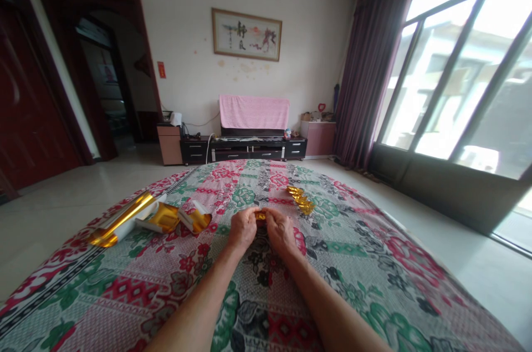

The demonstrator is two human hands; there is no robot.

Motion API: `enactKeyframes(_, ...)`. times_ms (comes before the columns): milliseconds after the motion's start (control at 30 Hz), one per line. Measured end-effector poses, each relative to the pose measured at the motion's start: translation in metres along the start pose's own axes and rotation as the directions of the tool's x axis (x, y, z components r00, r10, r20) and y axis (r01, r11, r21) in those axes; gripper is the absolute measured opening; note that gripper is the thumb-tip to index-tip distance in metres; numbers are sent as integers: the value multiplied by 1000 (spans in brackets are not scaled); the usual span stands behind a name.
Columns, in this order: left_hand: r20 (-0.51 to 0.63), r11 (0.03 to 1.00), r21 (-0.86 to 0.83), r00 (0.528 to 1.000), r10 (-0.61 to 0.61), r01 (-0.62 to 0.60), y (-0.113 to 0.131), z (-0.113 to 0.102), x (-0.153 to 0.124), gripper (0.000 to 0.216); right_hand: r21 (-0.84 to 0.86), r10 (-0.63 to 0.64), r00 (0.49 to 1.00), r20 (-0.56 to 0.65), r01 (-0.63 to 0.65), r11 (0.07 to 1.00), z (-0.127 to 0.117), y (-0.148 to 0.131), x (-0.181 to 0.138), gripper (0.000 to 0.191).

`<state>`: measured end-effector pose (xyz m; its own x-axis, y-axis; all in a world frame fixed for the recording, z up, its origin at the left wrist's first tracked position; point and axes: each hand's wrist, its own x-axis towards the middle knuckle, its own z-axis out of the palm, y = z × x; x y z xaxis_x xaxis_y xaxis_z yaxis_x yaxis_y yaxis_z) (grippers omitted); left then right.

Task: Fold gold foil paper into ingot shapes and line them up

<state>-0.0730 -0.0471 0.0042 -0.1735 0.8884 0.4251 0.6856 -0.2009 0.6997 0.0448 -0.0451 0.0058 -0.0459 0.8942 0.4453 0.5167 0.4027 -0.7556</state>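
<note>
Between my two hands is a small piece of gold foil paper, low over the patterned cloth. My left hand pinches its left end and my right hand pinches its right end, with fingers closed and thumbs close together. Most of the piece is hidden by the fingers. Beyond my right hand lies a row of folded gold foil pieces. Off to the left of my left hand are curled sheets of gold foil paper with white backs, beside a longer gold roll.
A red, green and grey flowered cloth covers the rounded surface under my hands. Past its far edge stands a low black TV cabinet, with a pink cloth over the screen. Windows and a purple curtain are on the right.
</note>
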Motion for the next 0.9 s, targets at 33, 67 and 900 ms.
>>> enactKeyframes(33,-1,1000,3,1000,-4,4,0,0,0,32,-3,-4,1000,5,4,1000,0,0,0,35)
enactKeyframes(67,-2,1000,5,1000,-7,7,1,-1,0,33,-4,-10,1000,9,10,1000,0,-1,0,35)
enactKeyframes(900,-16,999,46,1000,-7,8,7,-2,-1,34,12,50,999,3,-50,999,0,0,2,36)
